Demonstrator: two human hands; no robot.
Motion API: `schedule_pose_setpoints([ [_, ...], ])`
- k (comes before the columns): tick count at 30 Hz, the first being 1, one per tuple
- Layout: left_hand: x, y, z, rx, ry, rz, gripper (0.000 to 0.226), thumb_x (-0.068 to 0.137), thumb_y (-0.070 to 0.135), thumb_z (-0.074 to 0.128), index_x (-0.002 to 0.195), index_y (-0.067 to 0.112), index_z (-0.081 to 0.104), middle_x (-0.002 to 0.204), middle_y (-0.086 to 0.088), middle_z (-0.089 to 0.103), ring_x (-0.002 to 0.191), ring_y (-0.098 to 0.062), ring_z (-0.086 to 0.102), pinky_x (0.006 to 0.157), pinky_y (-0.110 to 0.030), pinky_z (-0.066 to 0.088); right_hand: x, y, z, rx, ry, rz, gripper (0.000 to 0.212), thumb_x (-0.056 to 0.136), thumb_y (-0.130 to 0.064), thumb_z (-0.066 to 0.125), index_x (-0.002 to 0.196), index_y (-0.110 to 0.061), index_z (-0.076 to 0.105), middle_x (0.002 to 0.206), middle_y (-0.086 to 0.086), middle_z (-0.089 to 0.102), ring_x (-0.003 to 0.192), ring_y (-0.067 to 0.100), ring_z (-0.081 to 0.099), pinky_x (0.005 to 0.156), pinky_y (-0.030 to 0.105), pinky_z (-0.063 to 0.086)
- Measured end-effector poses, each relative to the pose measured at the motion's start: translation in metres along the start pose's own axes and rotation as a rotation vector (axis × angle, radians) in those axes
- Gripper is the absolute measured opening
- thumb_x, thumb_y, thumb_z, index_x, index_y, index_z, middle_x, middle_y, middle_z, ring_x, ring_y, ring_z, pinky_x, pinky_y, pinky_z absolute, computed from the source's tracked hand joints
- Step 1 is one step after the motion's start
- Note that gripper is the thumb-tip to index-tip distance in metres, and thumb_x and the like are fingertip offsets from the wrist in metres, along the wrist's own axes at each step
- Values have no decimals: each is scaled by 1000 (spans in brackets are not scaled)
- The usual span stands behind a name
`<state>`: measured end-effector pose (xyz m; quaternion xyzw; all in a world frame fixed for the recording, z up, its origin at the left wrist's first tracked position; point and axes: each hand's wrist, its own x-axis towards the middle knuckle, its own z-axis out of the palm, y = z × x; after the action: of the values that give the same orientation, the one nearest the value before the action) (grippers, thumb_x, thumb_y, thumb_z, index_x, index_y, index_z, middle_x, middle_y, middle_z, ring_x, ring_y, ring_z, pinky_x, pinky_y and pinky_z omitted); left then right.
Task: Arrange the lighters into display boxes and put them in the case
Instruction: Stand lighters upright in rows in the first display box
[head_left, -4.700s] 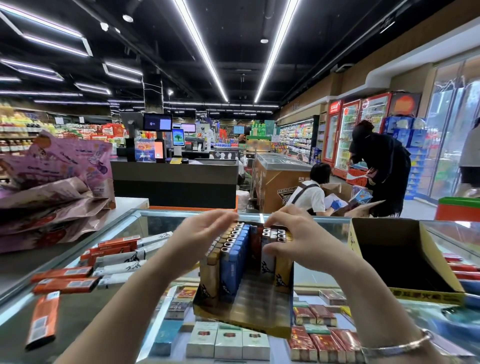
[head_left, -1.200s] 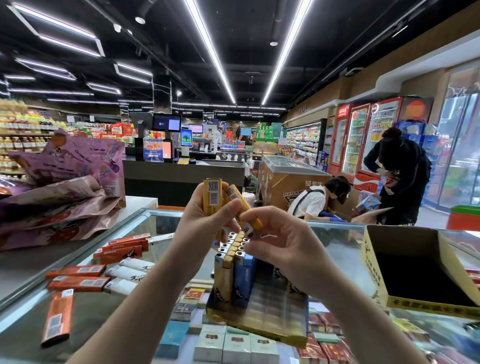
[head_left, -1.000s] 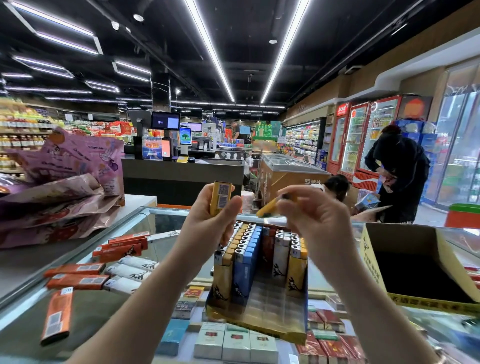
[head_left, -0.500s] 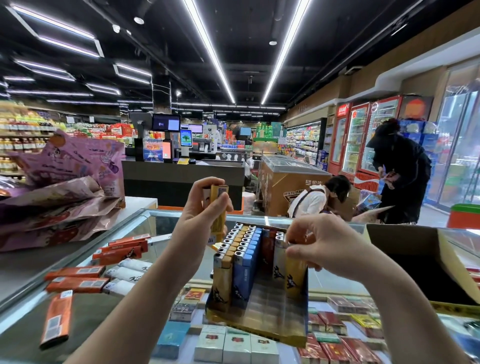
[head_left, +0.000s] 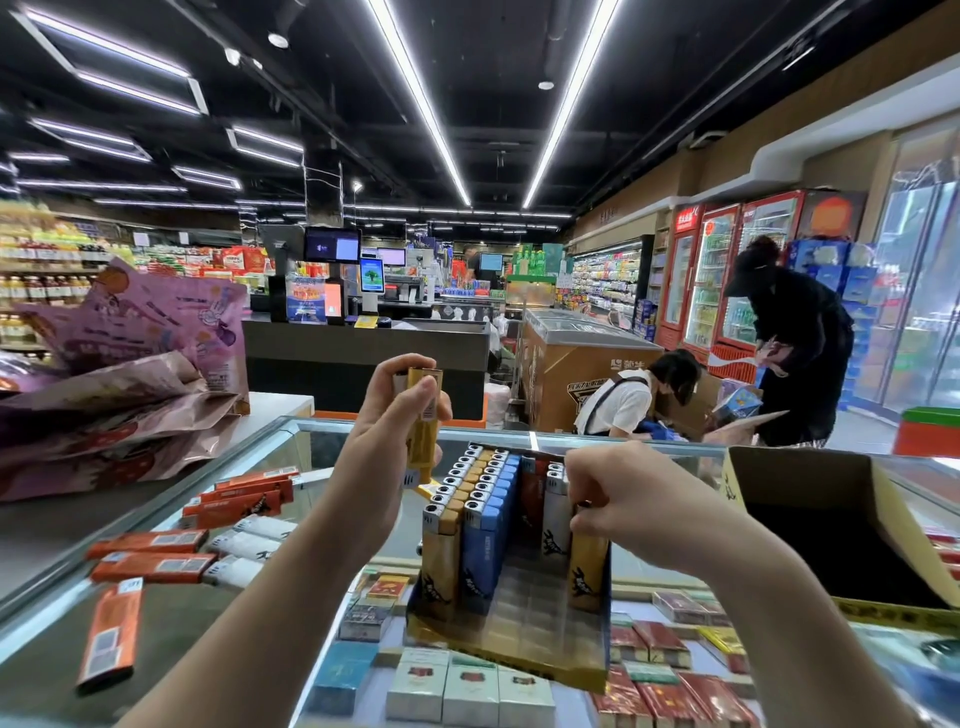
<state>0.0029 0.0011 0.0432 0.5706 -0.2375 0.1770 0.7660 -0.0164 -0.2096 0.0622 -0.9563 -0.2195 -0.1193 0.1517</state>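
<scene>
A display tray stands on the glass counter, with rows of upright yellow and blue lighters along its left side. My left hand grips a yellow lighter upright above the tray's far left corner. My right hand pinches the top of another yellow lighter standing in a slot on the tray's right side, next to a white lighter. Loose orange lighters and white lighters lie on the counter at the left.
An open cardboard box sits on the counter at the right. Pink snack bags pile up at the left. Cigarette packs show under the glass counter top. Two people work by the freezer and coolers beyond the counter.
My right hand took one yellow lighter from my left hand, swung it down to the tray's right side and stood it in a slot. My left hand keeps one lighter raised.
</scene>
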Motion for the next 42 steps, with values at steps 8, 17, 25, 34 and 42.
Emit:
schedule_pose_setpoints([
  [8, -1, 2, -1, -31, -5, -16, 15, 75, 23, 59, 86, 33, 64, 84, -3, 70, 65, -10, 61, 53, -22, 48, 1, 1, 0, 187, 161, -92, 24, 84, -34, 66, 66, -27, 52, 60, -9, 50, 54, 3, 44, 57, 28, 42],
  [17, 1, 0, -1, -110, 18, -90, 23, 70, 24, 66, 69, 17, 44, 83, -8, 72, 64, -17, 67, 50, -27, 55, -1, -33, 27, 323, 337, -432, 43, 82, -5, 69, 115, -29, 61, 89, -23, 58, 72, -5, 56, 67, 10, 50],
  [25, 0, -1, 1, -80, -23, -111, 26, 71, 30, 66, 76, 13, 47, 84, -10, 67, 66, -23, 69, 53, -28, 55, 6, -41, 41, 124, 428, -616, 34, 84, -3, 61, 116, -15, 66, 109, 3, 69, 102, 18, 63, 85, 32, 54],
  [34, -3, 1, 5, 60, -64, -51, 32, 60, 37, 75, 71, 19, 50, 76, -11, 61, 72, -19, 63, 57, -29, 50, 10, -43, 61, -167, 767, -690, 19, 88, -17, 55, 99, -9, 69, 90, 7, 66, 83, 19, 55, 75, 33, 52],
  [42, 2, 1, 0, 53, 24, -37, 10, 90, 6, 38, 85, 14, 42, 79, -3, 71, 72, -19, 69, 54, -25, 51, 7, -44, 46, 448, 872, -520, 7, 91, -12, 56, 96, -12, 51, 97, 4, 67, 86, 9, 64, 72, 21, 53],
])
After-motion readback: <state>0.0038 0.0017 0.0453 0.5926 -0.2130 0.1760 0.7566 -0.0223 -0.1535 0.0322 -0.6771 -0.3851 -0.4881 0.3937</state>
